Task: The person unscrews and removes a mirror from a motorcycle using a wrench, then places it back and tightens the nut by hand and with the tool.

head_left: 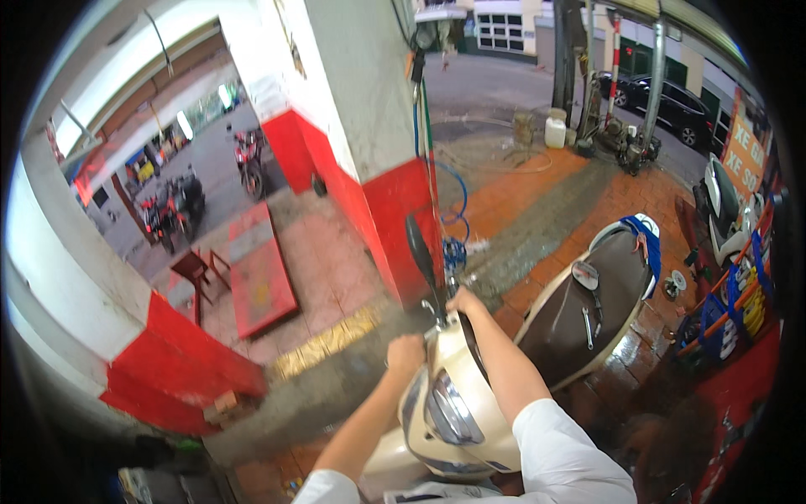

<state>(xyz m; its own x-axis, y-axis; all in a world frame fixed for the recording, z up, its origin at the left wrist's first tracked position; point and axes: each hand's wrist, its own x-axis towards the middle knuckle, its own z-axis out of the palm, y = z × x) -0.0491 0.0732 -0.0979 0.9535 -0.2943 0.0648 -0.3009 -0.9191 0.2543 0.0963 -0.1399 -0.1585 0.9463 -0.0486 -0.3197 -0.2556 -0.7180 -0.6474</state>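
Both bare hands, the left hand (405, 354) and the right hand (463, 301), are curled at the handlebar (438, 319) of a beige scooter (445, 366), where a black mirror (419, 252) sticks up. To the right, a wrench (588, 328) and a second mirror (584, 274) lie on a dark seat (550, 326), blue cloth (645, 238) at its far end. Beyond stand a red-and-white pillar (398, 220) (a blue hose (463, 195) loops beside it), a white jug (555, 132) and a parked black car (660, 102).
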